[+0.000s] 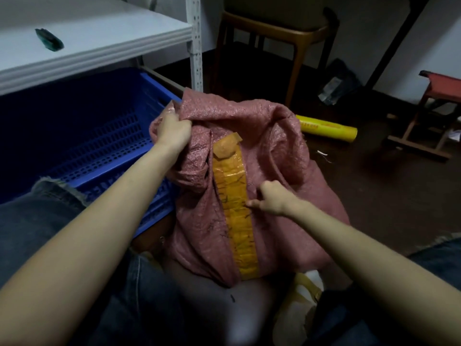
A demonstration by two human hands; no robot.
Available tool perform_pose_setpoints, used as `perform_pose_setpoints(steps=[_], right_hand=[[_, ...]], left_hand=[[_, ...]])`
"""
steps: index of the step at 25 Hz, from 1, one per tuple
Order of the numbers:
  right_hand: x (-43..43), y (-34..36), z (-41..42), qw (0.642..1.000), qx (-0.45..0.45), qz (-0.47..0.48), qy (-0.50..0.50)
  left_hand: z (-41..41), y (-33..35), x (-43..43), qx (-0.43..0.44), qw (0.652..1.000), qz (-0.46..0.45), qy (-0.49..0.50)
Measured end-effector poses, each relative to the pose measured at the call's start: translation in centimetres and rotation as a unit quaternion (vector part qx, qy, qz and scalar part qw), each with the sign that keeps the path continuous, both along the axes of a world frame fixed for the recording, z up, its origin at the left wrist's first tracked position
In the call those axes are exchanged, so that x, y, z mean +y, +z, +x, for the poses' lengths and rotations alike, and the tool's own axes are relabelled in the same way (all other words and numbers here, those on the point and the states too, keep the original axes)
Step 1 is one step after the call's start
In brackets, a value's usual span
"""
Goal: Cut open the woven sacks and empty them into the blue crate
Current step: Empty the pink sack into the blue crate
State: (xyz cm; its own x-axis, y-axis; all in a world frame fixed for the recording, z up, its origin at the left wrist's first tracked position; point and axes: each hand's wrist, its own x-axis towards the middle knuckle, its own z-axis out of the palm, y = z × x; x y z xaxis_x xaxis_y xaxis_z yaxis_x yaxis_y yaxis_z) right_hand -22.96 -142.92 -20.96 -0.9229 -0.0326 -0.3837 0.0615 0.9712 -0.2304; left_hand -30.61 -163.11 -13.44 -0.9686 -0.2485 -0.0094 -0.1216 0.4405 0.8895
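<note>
While gripped, pink sack (264, 146) — yellow-taped, seemingly full

The woven sack (269, 146) bunched in the left hand (172, 131) is seen to be of coarse pink plastic weave with a faint sheen, and the yellow tape (234, 196) touched by the thumb of the right hand (272, 199) is glossy and wrinkled. Left of the left hand, the blue crate (107, 146) is shown as perforated, fairly matt plastic, with a smooth white shelf (99, 38) above it carried on a punched, painted metal upright (195, 46). Beyond the hands a chair (287, 36) of smooth brown wood is seen, a shiny yellow roll (326, 128) lies right of the right hand, and frayed denim (37, 221) is worn under the forearms.
</note>
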Motion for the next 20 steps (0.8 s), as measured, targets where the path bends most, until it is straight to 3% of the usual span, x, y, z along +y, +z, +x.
perform_pose_setpoints(steps=[5, 8, 12, 14, 16, 18, 20], right_hand=[[-0.9, 1.6, -0.4, 0.994, 0.073, -0.084, -0.015], [0.2, 3.5, -1.0, 0.987, 0.118, -0.108, -0.030], [1.2, 6.5, -1.6, 0.965, 0.214, -0.141, -0.049], [1.6, 7.9, -1.9, 0.948, 0.268, -0.164, -0.051], [1.8, 9.1, -2.0, 0.926, 0.318, -0.196, -0.054], [2.0, 9.7, -1.9, 0.909, 0.351, -0.219, -0.061], [2.1, 9.5, -1.9, 0.897, 0.364, -0.241, -0.064]], left_hand=[[0.0, -0.6, 0.6, -0.003, 0.981, -0.168, -0.098], [1.6, -0.6, 1.7, 0.012, 0.946, -0.254, -0.203], [2.8, -1.5, 2.5, -0.008, 0.885, -0.231, -0.403], [3.4, -2.4, 3.2, -0.009, 0.853, -0.290, -0.433], [3.8, -3.4, 4.0, 0.058, 0.824, -0.348, -0.443], [3.9, -3.6, 4.6, 0.112, 0.839, -0.330, -0.418], [3.8, -3.5, 4.8, 0.104, 0.868, -0.297, -0.384]])
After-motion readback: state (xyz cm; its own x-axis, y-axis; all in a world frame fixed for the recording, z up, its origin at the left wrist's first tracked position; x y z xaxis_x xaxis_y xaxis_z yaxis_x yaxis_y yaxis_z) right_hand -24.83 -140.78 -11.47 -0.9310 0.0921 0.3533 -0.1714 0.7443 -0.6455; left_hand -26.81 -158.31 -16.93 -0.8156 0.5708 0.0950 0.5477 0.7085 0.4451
